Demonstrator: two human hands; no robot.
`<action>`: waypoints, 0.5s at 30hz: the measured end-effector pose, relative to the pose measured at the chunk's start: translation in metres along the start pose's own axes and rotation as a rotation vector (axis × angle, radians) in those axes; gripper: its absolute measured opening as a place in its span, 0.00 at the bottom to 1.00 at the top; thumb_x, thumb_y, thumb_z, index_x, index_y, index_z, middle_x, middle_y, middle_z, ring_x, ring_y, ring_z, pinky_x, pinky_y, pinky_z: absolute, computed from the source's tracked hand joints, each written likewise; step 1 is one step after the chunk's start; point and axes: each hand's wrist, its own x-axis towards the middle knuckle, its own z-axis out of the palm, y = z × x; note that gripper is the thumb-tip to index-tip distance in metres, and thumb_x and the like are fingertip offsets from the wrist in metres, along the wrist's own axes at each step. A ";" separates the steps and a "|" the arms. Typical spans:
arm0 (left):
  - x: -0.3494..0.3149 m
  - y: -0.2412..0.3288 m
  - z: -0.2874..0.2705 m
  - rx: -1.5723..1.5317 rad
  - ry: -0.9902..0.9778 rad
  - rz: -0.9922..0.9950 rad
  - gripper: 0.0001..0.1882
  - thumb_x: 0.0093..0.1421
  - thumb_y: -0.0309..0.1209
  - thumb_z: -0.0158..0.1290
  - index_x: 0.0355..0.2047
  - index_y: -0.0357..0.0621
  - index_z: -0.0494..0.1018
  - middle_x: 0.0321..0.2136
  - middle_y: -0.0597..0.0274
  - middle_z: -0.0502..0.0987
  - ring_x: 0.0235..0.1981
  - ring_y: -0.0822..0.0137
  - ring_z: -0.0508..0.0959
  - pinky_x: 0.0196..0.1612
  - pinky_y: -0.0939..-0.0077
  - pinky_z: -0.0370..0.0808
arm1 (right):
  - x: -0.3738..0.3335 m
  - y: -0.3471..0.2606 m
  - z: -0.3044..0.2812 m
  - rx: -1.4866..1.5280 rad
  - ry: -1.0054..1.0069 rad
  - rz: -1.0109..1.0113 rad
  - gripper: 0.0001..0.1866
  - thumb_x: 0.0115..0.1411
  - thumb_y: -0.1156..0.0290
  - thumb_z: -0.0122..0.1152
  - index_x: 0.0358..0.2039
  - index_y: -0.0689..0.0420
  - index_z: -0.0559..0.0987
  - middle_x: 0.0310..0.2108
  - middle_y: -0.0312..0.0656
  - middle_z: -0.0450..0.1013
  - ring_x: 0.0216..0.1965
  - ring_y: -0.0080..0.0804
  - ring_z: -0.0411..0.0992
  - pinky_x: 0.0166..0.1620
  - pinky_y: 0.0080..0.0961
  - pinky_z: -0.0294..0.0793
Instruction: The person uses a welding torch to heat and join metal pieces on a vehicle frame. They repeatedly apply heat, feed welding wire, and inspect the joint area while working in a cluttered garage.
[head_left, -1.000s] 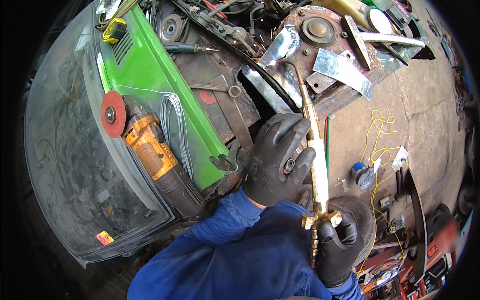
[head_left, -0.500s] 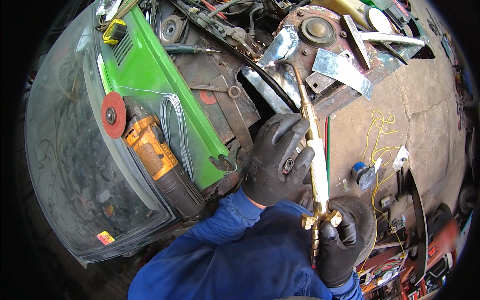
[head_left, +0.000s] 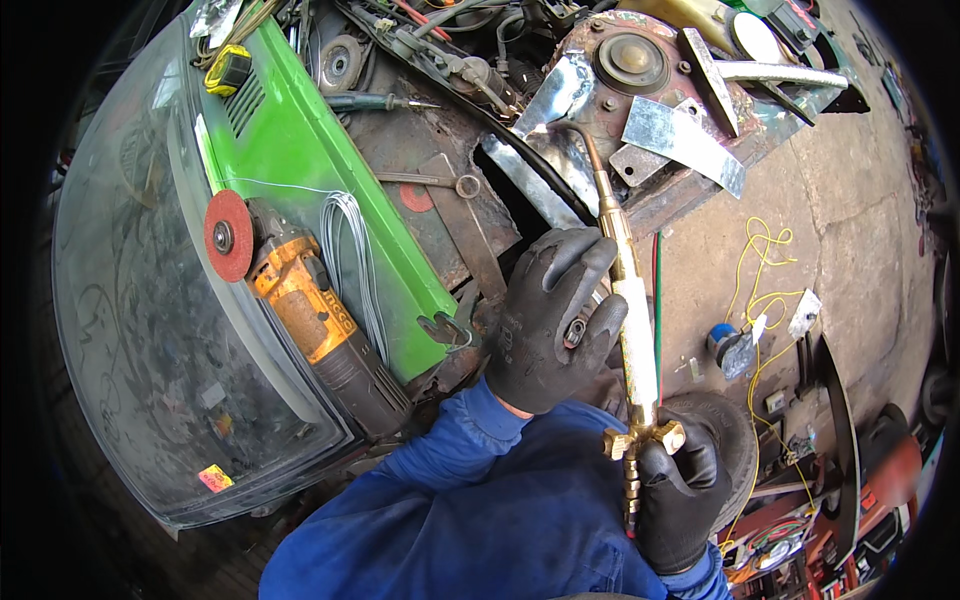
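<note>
A brass gas welding torch (head_left: 632, 330) stands upright in the picture, its bent copper tip over shiny sheet metal (head_left: 568, 150). My right hand (head_left: 682, 500), in a black glove, is closed at the torch's lower end, its thumb and fingers against the brass valve knob (head_left: 668, 436). My left hand (head_left: 552, 315), also gloved, is beside the torch's barrel with fingers curled. A small dark metal piece (head_left: 574, 333) shows between those fingers; its kind is not clear. Whether a flame burns at the tip, I cannot tell.
An angle grinder (head_left: 310, 315) with a red disc and a wire coil (head_left: 350, 270) lie by the windscreen (head_left: 160, 300) on the green panel (head_left: 300, 170). A wrench (head_left: 430, 180), a screwdriver (head_left: 375, 100), a hammer (head_left: 712, 85) and a loose metal plate (head_left: 685, 145) lie on the car body. A yellow cord (head_left: 757, 300) trails over the floor.
Almost nothing differs. The view has shifted very slightly, while both hands and the torch keep their places.
</note>
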 end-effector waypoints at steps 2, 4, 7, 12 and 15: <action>0.000 -0.001 0.000 0.001 0.002 0.006 0.25 0.68 0.32 0.60 0.63 0.35 0.77 0.59 0.43 0.77 0.62 0.43 0.76 0.66 0.50 0.73 | 0.000 0.000 -0.001 0.014 -0.016 0.001 0.18 0.68 0.76 0.71 0.57 0.66 0.83 0.42 0.42 0.84 0.40 0.23 0.80 0.46 0.25 0.80; 0.000 -0.001 0.000 -0.004 0.005 0.010 0.25 0.69 0.33 0.60 0.63 0.35 0.76 0.59 0.43 0.77 0.62 0.43 0.76 0.66 0.50 0.73 | 0.001 0.000 -0.001 -0.015 -0.035 -0.042 0.18 0.69 0.74 0.71 0.57 0.66 0.83 0.42 0.42 0.84 0.40 0.23 0.80 0.46 0.26 0.80; 0.000 -0.001 0.001 -0.015 0.008 0.013 0.25 0.70 0.33 0.60 0.63 0.35 0.76 0.60 0.43 0.77 0.62 0.43 0.76 0.66 0.50 0.73 | 0.002 0.001 -0.002 -0.015 -0.053 -0.072 0.19 0.70 0.72 0.71 0.58 0.66 0.83 0.43 0.42 0.84 0.41 0.23 0.80 0.47 0.26 0.80; 0.000 -0.001 0.000 0.001 0.001 0.015 0.25 0.70 0.34 0.59 0.64 0.34 0.76 0.60 0.43 0.77 0.62 0.44 0.76 0.66 0.51 0.73 | 0.002 0.000 -0.004 -0.008 -0.078 -0.054 0.19 0.71 0.71 0.70 0.58 0.67 0.82 0.44 0.43 0.84 0.42 0.24 0.80 0.48 0.27 0.81; -0.001 0.000 0.000 0.012 0.008 0.010 0.25 0.70 0.34 0.58 0.64 0.34 0.76 0.60 0.43 0.77 0.62 0.44 0.76 0.67 0.51 0.73 | 0.002 0.000 -0.004 0.002 -0.088 -0.058 0.19 0.71 0.72 0.70 0.59 0.68 0.81 0.44 0.44 0.84 0.42 0.25 0.81 0.49 0.28 0.81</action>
